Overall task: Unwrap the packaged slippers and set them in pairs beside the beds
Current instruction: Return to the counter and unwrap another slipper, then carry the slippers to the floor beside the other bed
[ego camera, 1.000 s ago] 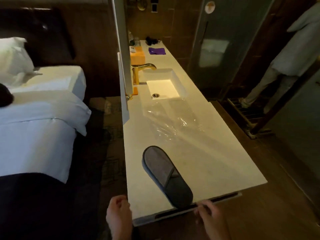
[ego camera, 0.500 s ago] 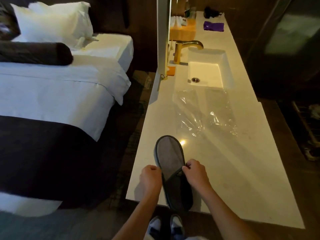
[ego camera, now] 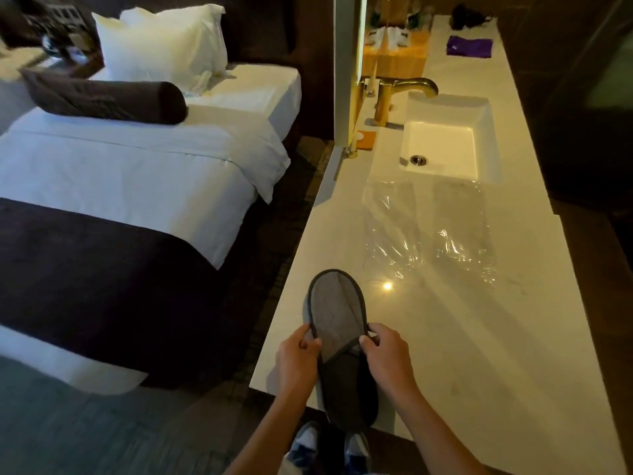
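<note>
A flat dark grey slipper (ego camera: 337,323) lies lengthwise at the near end of the white counter (ego camera: 479,337), its toe end hanging over the front edge. My left hand (ego camera: 298,354) pinches its left rim at mid-length. My right hand (ego camera: 385,351) pinches the right rim at the same height. Whether a second slipper lies stacked under it I cannot tell. Two clear plastic wrappers (ego camera: 424,231) lie flat on the counter between the slipper and the sink (ego camera: 445,142). The bed (ego camera: 130,180) with white linen and a dark runner stands to the left.
A gold faucet (ego camera: 400,94), an orange tray (ego camera: 394,56) and a purple cloth (ego camera: 469,46) sit at the counter's far end. A narrow carpeted aisle (ego camera: 284,255) runs between bed and counter. A mirror panel edge (ego camera: 347,70) rises left of the sink. My shoes (ego camera: 329,447) show below.
Both hands rose from the counter's front edge and took hold of the slipper's two rims. The view swung left and down, and the person at the far right left the view.
</note>
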